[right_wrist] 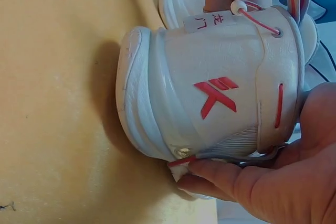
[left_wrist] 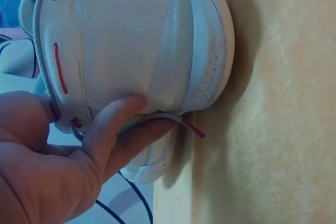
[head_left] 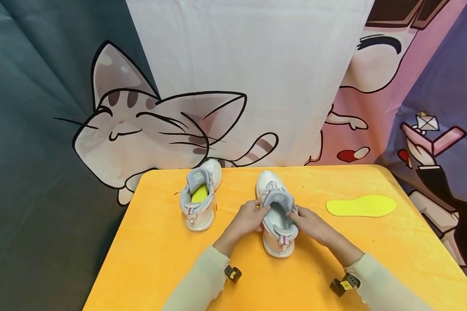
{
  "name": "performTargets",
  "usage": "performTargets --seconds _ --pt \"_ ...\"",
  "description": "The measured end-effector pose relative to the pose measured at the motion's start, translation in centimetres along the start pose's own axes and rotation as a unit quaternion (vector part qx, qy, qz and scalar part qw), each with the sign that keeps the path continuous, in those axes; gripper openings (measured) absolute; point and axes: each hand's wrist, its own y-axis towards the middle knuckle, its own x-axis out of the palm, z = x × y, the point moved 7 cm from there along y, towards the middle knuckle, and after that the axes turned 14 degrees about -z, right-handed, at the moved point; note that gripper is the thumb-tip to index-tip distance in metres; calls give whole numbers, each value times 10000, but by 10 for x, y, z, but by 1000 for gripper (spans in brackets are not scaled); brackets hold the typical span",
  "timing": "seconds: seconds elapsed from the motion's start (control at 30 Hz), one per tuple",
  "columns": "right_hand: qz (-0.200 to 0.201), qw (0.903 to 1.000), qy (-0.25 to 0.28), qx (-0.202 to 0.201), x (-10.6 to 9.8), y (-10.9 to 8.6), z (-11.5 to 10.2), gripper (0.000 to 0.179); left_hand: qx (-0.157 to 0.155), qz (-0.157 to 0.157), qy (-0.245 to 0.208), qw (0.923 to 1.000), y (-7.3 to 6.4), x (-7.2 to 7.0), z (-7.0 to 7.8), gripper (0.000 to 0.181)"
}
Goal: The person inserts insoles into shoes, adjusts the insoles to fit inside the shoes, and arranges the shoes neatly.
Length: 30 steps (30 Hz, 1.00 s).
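Observation:
A white sneaker (head_left: 271,243) stands on the table with its toe toward the back and its heel toward me. Its grey collar is spread, and a pale inside shows. My left hand (head_left: 252,217) grips the left side of the collar, thumb over the rim. On the opposite side my right hand (head_left: 313,223) grips the collar in the same way. A red-tipped lace end (left_wrist: 193,128) pokes out by the left fingers in the left wrist view. In the right wrist view, a red logo (right_wrist: 218,97) marks the sneaker's side, and the right fingers lie by another red lace tip.
To the left stands the matching sneaker (head_left: 200,218), with a yellow insole (head_left: 199,194) inside it. Another yellow insole (head_left: 361,206) lies flat on the right of the yellow-orange table (head_left: 148,259). A cartoon-printed cloth (head_left: 257,65) hangs behind the table's back edge.

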Motion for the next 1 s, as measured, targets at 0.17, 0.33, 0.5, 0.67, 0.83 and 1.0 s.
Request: performTargets --seconds 0.17,0.33,0.5,0.67,0.83,1.0 --pt "-158 9999 6 -26 4 -1 -1 49 -116 -71 138 9998 -7 2 -1 46" --pt "-208 9998 7 -56 8 -1 2 50 -84 -63 97 9999 -8 3 -6 51" --pt "-456 9981 239 -348 7 -2 6 56 -94 38 111 9999 -6 -2 -11 53" --pt "-540 9958 528 -511 1 -14 17 63 -90 9 569 9983 -9 -6 -8 61" --pt "-135 9974 536 -463 -11 -29 27 63 140 140 905 9957 -17 -12 -2 61" --pt "294 9953 618 -682 -25 -44 36 56 316 211 1031 9939 -23 -16 -5 63"
